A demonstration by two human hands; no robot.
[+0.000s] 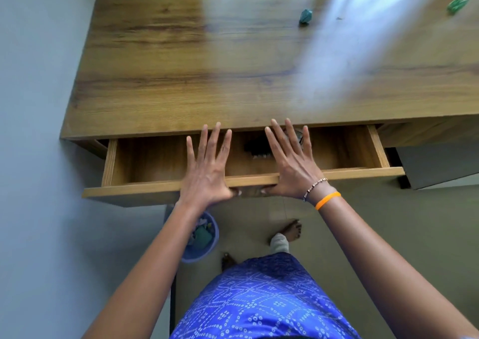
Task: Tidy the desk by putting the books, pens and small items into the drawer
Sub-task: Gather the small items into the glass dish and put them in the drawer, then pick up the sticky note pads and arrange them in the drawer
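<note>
The wooden drawer (134,157) under the desk top (181,74) stands partly pulled out. My left hand (207,172) and my right hand (290,167) lie side by side on the drawer's front panel (363,171), fingers straight and spread over the opening, thumbs against the panel's outer face. Between the fingers a dark bundle of small items (255,148) shows inside the drawer, partly hidden by my right hand. Two crumpled green bits lie on the desk: one (305,16) at the back middle, one (457,3) at the far right.
A grey wall runs along the desk's left side. On the floor under the desk stands a blue bin (204,237) with scraps in it. My feet are on the floor below the drawer. A grey cabinet face (435,165) sits at the right of the drawer.
</note>
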